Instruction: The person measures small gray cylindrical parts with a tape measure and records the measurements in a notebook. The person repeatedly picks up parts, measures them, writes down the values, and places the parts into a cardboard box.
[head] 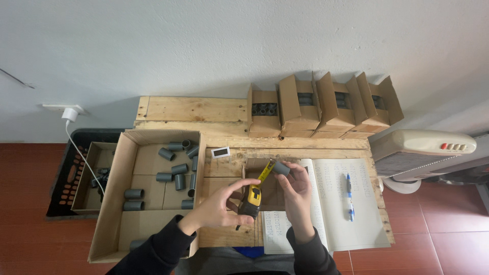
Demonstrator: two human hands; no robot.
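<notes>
Hands [254, 196] mid-table; tape measure [251, 197] against grey tube [281, 168].

The table [188, 109] is rough, unfinished wood, pale and knotty, and the big box [109, 203] on it is matt brown cardboard holding dull grey plastic pipe pieces [172, 175], smooth-walled like the coupling [281, 168] in the right hand [297, 191]. The tape measure [251, 199] in the left hand [216, 209] has a glossy yellow and black plastic case with a yellow blade, while the notebook [336, 203] is matt white paper with a shiny blue plastic pen [349, 196] on it. The floor [443, 224] is smooth red tile with a slight sheen, the wall [229, 46] matt painted plaster, the sleeves [158, 249] soft dark cloth.
</notes>
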